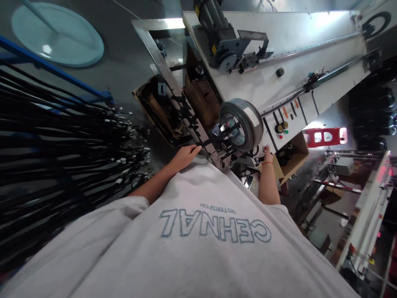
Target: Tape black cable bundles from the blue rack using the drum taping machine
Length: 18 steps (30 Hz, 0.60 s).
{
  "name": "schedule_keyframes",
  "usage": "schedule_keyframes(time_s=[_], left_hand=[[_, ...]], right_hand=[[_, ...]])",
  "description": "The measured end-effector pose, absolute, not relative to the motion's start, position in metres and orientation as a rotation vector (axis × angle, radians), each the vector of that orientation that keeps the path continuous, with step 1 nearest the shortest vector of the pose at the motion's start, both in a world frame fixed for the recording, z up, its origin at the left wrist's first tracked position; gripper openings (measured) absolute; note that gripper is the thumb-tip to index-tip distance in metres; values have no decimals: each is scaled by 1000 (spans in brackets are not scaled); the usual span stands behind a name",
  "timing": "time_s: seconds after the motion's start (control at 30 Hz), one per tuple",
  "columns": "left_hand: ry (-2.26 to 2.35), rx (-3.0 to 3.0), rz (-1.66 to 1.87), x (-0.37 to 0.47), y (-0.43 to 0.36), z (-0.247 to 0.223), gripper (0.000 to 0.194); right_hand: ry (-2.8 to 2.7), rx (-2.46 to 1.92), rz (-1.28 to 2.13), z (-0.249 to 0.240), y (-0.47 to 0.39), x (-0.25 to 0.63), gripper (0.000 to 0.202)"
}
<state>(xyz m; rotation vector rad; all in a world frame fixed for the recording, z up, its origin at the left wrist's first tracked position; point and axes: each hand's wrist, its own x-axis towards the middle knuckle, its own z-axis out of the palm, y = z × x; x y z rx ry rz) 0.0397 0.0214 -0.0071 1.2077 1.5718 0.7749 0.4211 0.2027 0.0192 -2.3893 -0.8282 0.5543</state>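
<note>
My left hand (186, 157) is at the near edge of the machine frame, its fingers closed on a black cable (208, 142) that runs right into a large grey ring-shaped roll (241, 124). At the near end of the long white work surface (297, 70), my right hand (267, 156) reaches out beside a small red button (264, 148). What the fingers of my right hand hold, if anything, is too small to make out. The roll stands between my two hands.
A rack of hanging black cables (62, 136) fills the left side. A motor (214, 20) is mounted on the far part of the machine. An open cardboard box (296, 163) stands right of my right hand, and a black-lined bin (161, 111) lies beyond my left hand.
</note>
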Motion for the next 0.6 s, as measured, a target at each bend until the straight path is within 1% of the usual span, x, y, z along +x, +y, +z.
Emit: schedule_keyframes(time_s=[0.1, 0.17, 0.23, 0.33, 0.43, 0.6], left_hand=[[1589, 1193, 799, 40, 22, 3, 47], [1603, 1191, 796, 39, 23, 6, 47], [1629, 1207, 783, 37, 21, 7, 46], [1660, 1257, 763, 36, 18, 6, 40], [1673, 1287, 751, 36, 14, 5, 35], [1691, 1285, 735, 40, 9, 5, 31]], right_hand=[[-728, -2425, 455, -6, 200, 425, 60], [-761, -2404, 385, -13, 196, 423, 60], [-776, -2411, 353, -14, 194, 422, 58], [-768, -2449, 305, -12, 193, 421, 59], [-769, -2477, 308, -11, 195, 421, 61], [-805, -2492, 314, -12, 195, 421, 58]])
